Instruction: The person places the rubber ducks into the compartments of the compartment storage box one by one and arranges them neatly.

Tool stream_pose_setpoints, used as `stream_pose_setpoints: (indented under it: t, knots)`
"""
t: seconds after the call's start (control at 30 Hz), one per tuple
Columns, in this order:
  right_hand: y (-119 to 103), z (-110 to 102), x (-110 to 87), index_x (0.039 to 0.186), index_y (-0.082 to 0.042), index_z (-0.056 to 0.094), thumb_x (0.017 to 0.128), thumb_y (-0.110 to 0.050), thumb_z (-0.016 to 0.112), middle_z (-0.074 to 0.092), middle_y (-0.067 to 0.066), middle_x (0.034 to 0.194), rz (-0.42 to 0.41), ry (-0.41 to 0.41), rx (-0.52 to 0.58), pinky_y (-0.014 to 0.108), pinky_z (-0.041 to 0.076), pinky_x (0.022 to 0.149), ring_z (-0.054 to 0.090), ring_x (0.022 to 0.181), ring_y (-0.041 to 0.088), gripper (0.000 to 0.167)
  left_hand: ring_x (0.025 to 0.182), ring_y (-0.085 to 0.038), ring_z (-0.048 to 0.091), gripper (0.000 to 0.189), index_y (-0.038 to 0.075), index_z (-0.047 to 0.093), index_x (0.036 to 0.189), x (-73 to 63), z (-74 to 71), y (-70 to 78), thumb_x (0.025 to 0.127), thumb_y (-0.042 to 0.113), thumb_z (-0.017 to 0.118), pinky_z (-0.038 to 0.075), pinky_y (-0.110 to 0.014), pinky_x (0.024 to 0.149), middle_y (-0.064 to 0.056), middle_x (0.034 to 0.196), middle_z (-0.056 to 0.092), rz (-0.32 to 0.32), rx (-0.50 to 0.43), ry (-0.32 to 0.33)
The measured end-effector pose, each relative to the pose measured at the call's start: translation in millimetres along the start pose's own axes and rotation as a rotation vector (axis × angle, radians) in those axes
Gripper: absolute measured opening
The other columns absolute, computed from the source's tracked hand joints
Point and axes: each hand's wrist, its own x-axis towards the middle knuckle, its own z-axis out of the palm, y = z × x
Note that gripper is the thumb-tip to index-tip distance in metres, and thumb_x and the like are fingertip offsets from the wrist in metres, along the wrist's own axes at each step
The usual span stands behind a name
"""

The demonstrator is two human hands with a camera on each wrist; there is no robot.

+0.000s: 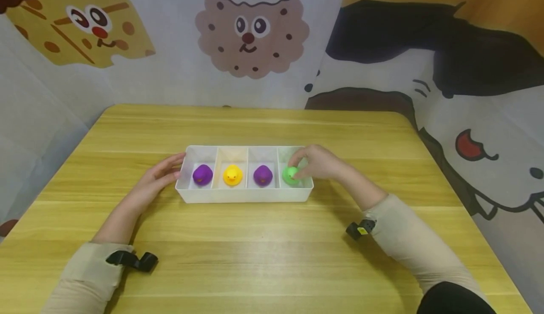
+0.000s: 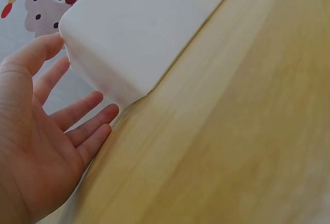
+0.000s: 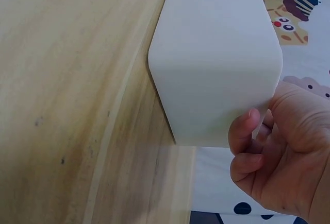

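A long white divided box (image 1: 244, 196) sits on the table with a duck in each compartment. From left to right they are a purple rubber duck (image 1: 202, 175), a yellow rubber duck (image 1: 233, 175), another purple duck (image 1: 263, 176) and a green rubber duck (image 1: 291, 175). My left hand (image 1: 159, 179) touches the box's left end with fairly straight, spread fingers (image 2: 77, 112). Reaching over the right end, my right hand (image 1: 316, 162) pinches the green duck between thumb and fingers. In the right wrist view its lower fingers (image 3: 245, 131) curl outside the box wall, which hides the duck.
The wooden table (image 1: 255, 252) extends around the box on every side. Behind it hangs a pale cloth (image 1: 170, 87) printed with cartoon figures. A small black camera is strapped to each sleeve (image 1: 403, 238).
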Motion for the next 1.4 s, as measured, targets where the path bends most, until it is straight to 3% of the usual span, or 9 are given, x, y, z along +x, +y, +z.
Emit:
stream_pose_setpoints:
  t: [0.6, 0.83, 1.0, 1.3, 1.4]
  knots:
    - [4, 1, 0.4, 0.093, -0.018, 0.073, 0.076, -0.015, 0.081, 0.067, -0.006, 0.102, -0.017, 0.024, -0.016, 0.050, 0.036, 0.101, 0.054, 0.110, 0.023, 0.020, 0.124, -0.017, 0.042, 0.052, 0.012, 0.035, 0.149, 1.4, -1.4, 0.0, 0.100, 0.019, 0.051, 0.021, -0.061, 0.105, -0.022, 0.146, 0.037, 0.001, 0.005, -0.005]
    - [2, 0, -1.6, 0.093, -0.017, 0.073, 0.075, -0.016, 0.081, 0.068, -0.006, 0.100, -0.026, 0.030, -0.019, 0.048, 0.039, 0.098, 0.056, 0.106, 0.021, 0.020, 0.121, -0.010, 0.043, 0.051, 0.012, 0.035, 0.149, 2.4, -1.8, -1.0, 0.101, 0.019, 0.051, 0.027, -0.049, 0.105, -0.021, 0.146, 0.038, 0.004, 0.024, -0.005]
    - [3, 0, -3.4, 0.097, -0.016, 0.073, 0.076, -0.018, 0.081, 0.067, -0.005, 0.103, -0.038, 0.035, -0.008, 0.050, 0.038, 0.099, 0.056, 0.106, 0.022, 0.022, 0.122, -0.012, 0.043, 0.052, 0.013, 0.035, 0.149, 2.7, -1.9, -0.9, 0.100, 0.019, 0.051, 0.024, -0.056, 0.106, -0.021, 0.146, 0.039, 0.001, 0.021, -0.005]
    - [2, -7, -12.8, 0.108, -0.011, 0.071, 0.081, -0.019, 0.076, 0.067, 0.000, 0.110, -0.083, 0.089, 0.001, 0.037, 0.051, 0.069, 0.058, 0.073, 0.021, 0.028, 0.119, -0.016, 0.046, 0.053, 0.011, 0.035, 0.148, 1.5, -5.5, 8.5, 0.099, 0.017, 0.053, 0.025, -0.058, 0.104, -0.019, 0.146, 0.039, -0.027, 0.004, -0.034]
    - [2, -13, -20.2, 0.110, -0.010, 0.070, 0.082, -0.020, 0.075, 0.066, 0.001, 0.111, -0.088, 0.127, 0.006, 0.033, 0.049, 0.056, 0.055, 0.063, 0.020, 0.030, 0.116, -0.014, 0.050, 0.052, 0.008, 0.036, 0.148, 2.2, -10.1, 12.7, 0.099, 0.017, 0.053, 0.033, -0.046, 0.104, -0.018, 0.145, 0.041, 0.001, 0.081, -0.052]
